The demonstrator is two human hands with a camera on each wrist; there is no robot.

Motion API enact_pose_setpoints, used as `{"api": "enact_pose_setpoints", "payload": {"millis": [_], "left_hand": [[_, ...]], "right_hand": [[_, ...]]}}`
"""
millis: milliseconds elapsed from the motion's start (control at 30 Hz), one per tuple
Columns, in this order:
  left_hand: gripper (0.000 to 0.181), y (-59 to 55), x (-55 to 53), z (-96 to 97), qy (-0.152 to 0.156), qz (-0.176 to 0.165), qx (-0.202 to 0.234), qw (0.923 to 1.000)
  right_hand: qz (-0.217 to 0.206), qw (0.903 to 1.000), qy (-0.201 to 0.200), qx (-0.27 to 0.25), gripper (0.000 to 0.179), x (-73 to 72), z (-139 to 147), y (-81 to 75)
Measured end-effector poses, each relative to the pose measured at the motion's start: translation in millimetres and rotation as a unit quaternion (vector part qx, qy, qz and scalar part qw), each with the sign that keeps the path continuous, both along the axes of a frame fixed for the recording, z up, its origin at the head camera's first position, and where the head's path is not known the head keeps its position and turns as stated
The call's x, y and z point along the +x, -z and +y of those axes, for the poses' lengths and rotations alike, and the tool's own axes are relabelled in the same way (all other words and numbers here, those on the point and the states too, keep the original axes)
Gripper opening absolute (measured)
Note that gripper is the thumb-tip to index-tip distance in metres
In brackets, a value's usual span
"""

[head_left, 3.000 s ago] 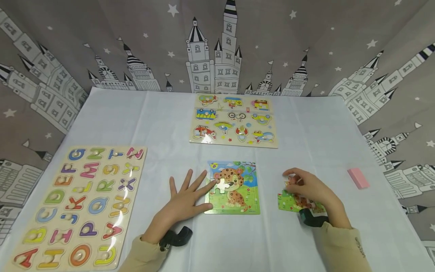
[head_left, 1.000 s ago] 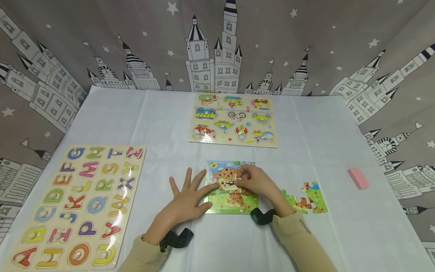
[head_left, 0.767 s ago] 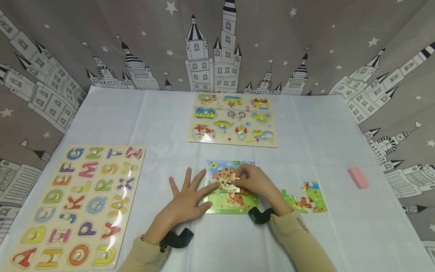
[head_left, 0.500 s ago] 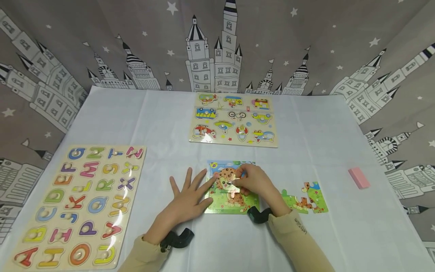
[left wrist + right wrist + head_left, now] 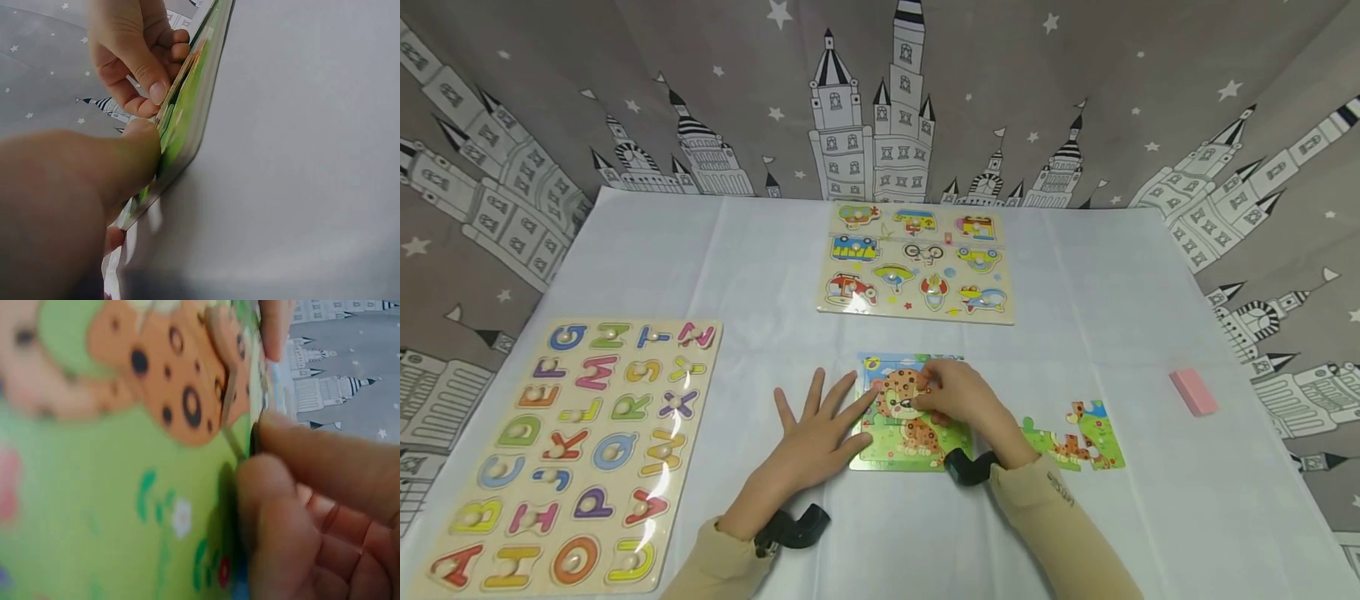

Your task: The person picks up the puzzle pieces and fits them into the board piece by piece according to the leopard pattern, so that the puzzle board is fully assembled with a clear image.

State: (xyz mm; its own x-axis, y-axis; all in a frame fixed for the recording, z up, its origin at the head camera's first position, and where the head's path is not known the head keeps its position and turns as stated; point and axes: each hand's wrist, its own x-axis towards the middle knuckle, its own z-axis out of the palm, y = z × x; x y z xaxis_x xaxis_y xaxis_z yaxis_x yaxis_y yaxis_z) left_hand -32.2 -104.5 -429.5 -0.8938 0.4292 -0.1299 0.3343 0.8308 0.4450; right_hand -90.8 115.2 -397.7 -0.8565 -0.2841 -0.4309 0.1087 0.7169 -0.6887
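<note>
A leopard jigsaw puzzle [image 5: 880, 452] lies flat at the middle of the table. My left hand [image 5: 801, 454] rests along its left side with fingers spread, the index fingertip near the leopard's face and the thumb on the lower left edge. My right hand [image 5: 962, 398] reaches over the upper right part, its thumb and index finger pinching a puzzle piece [image 5: 898, 408] that bears the leopard's face. In the right wrist view, the right thumb [image 5: 272, 506] and index finger meet at a raised piece edge. The right hand hides the puzzle's right side in the head view.
Several joined loose puzzle pieces [image 5: 1101, 437] lie to the right. A wooden alphabet board [image 5: 568, 446] is at the left, a vehicle peg board [image 5: 880, 308] at the back, and a pink block [image 5: 1192, 392] at the far right. A castle-print curtain [image 5: 700, 50] hangs behind.
My right hand has come left from the loose pieces to the puzzle, bringing a piece. That piece now sits lower and straighter over the face gap. The left hand has hardly moved.
</note>
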Motion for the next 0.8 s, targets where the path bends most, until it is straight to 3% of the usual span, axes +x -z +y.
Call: {"api": "enact_pose_setpoints", "payload": {"millis": [267,533,800], "left_hand": [[0.058,-2.6,1.6,-0.7,0.001,0.003,0.005,1.0000],[0.058,-0.4,1.7,-1.2,0.005,0.016,0.008,0.9998],[0.058,-1.7,1.2,-0.5,0.006,0.010,0.010,0.9999]], "right_hand": [[-0.009,0.9994,-0.030,0.016,0.019,-5.7,-1.4,-1.5],[0.017,0.9954,-0.092,-0.017,0.012,-6.7,-2.9,-5.0],[0.033,0.9917,-0.116,-0.044,0.013,-6.9,5.2,-2.3]]}}
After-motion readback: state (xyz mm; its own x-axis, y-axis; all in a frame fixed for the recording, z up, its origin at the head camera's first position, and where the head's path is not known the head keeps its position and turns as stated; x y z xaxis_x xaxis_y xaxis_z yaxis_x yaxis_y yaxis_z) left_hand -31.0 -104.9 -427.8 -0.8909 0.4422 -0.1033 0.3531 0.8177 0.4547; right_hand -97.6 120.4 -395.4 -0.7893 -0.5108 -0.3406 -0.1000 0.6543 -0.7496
